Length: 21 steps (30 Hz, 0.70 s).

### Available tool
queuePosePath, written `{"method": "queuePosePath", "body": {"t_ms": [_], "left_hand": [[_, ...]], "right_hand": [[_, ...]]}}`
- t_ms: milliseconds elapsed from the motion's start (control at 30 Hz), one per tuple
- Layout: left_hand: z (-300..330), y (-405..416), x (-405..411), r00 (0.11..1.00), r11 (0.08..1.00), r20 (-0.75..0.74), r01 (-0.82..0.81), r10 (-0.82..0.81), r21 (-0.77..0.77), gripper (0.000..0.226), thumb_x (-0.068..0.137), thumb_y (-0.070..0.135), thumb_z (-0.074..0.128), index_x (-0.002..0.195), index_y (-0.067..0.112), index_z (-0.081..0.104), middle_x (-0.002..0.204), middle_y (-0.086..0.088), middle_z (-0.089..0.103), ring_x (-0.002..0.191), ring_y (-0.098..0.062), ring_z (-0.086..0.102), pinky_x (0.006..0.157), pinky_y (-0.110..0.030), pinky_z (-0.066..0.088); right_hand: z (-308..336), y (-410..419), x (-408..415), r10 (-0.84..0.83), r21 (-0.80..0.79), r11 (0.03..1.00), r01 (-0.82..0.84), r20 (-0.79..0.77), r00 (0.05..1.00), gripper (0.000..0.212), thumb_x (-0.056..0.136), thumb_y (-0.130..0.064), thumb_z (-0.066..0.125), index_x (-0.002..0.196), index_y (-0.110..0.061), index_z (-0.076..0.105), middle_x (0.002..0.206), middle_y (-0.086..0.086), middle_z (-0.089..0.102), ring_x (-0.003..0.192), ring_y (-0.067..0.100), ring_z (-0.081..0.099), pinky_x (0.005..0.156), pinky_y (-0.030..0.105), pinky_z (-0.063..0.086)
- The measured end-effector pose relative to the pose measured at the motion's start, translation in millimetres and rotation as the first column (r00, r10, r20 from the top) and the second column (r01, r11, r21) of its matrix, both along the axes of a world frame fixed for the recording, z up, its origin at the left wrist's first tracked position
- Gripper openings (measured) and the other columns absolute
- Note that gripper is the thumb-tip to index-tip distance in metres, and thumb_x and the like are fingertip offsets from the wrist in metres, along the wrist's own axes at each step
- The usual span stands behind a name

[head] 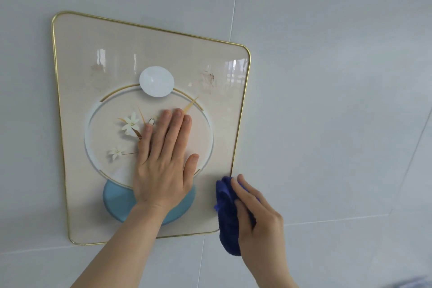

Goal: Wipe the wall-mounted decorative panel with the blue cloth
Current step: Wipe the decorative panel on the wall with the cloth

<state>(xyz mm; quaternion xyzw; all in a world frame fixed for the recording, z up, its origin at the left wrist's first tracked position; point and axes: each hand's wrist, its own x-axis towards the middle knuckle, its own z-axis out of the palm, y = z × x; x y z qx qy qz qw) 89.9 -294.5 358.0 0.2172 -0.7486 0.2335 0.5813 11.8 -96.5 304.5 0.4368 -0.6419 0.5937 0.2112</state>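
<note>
The decorative panel (112, 58) hangs on the wall, cream with a thin gold rim, a printed ring, white flowers and a blue shape at its base. Brownish smudges (208, 78) show on its upper right, fainter ones on the upper left. My left hand (163, 159) lies flat on the panel's middle, fingers together and extended, holding nothing. My right hand (257, 215) grips a bunched blue cloth (228, 217) pressed against the panel's lower right corner, over the gold rim.
Pale grey wall tiles (327, 100) with thin grout lines surround the panel. A white round disc (156, 80) sticks out from the panel's upper centre.
</note>
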Motion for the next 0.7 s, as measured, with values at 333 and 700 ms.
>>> {"method": "queuePosePath", "body": {"t_ms": [333, 700], "left_hand": [[1.2, 1.8, 0.9, 1.0, 1.0, 0.023, -0.002, 0.002, 0.011, 0.068, 0.108, 0.044, 0.02, 0.168, 0.013, 0.016, 0.178, -0.002, 0.01, 0.165, -0.023, 0.011, 0.135, -0.046, 0.006], [3.9, 3.7, 4.1, 0.999, 0.999, 0.042, 0.018, -0.02, 0.039, 0.067, 0.107, 0.045, 0.021, 0.167, 0.013, 0.023, 0.177, -0.002, 0.021, 0.165, -0.021, 0.014, 0.135, -0.044, 0.007]], "right_hand": [[142.2, -12.6, 7.8, 0.103, -0.351, 0.935, -0.043, 0.154, 0.983, 0.042, 0.106, -0.005, 0.054, 0.129, -0.036, 0.071, 0.127, -0.022, 0.074, 0.124, -0.006, 0.064, 0.105, 0.012, 0.049], [208.5, -102.9, -4.5, -0.42, -0.296, 0.907, 0.299, -0.59, 0.69, 0.043, 0.113, -0.026, 0.037, 0.149, -0.014, 0.057, 0.16, 0.014, 0.051, 0.157, 0.037, 0.035, 0.128, 0.066, 0.017]]}}
